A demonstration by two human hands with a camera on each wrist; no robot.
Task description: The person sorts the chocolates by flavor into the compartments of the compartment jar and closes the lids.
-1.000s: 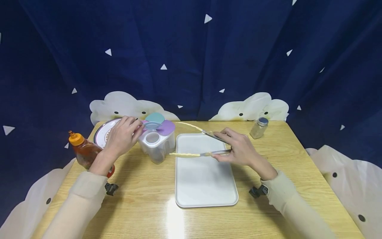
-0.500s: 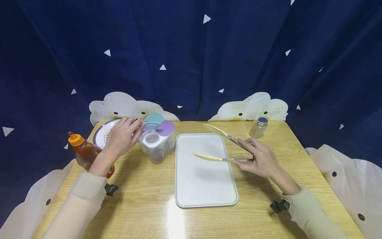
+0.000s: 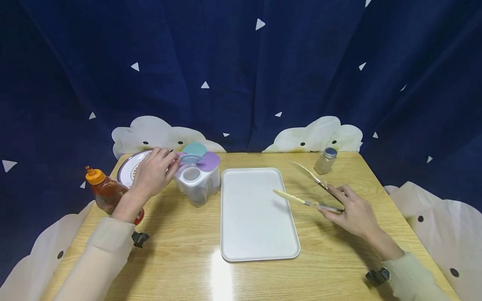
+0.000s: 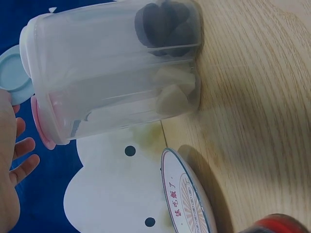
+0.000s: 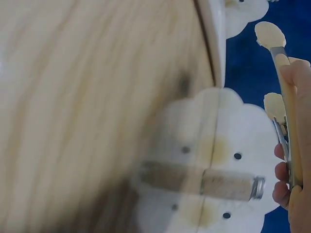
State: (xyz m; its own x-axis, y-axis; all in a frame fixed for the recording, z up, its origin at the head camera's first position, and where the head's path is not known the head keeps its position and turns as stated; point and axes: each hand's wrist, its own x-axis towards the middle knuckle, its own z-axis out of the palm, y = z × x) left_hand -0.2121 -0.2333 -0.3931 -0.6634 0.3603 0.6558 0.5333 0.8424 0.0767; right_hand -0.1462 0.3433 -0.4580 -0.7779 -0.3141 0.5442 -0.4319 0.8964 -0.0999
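My left hand (image 3: 153,172) pinches the rim of a pale blue flip lid (image 3: 191,158), raised over the round opening of a clear lidded container (image 3: 199,190). Purple, pink and teal lids cover its other compartments. Through its wall, in the left wrist view, dark pieces (image 4: 165,26) and pale chunks (image 4: 175,90) lie at the bottom. My right hand (image 3: 355,212) grips metal tongs (image 3: 324,206) with cream-coloured tips, their arms spread and nothing between them. The lower tip hangs over the right edge of a white tray (image 3: 256,221).
A squeeze bottle (image 3: 108,191) with an orange cap stands at the left, partly behind my left forearm. Behind that hand is a patterned dish (image 3: 126,169). A small glass jar (image 3: 325,162) with a metal cap stands at the back right. A dark blue curtain (image 3: 241,75) hangs behind the table.
The right hand has moved to the right and toward me with the tongs, from beside the container to past the tray's right side. The left hand still holds the raised lid.
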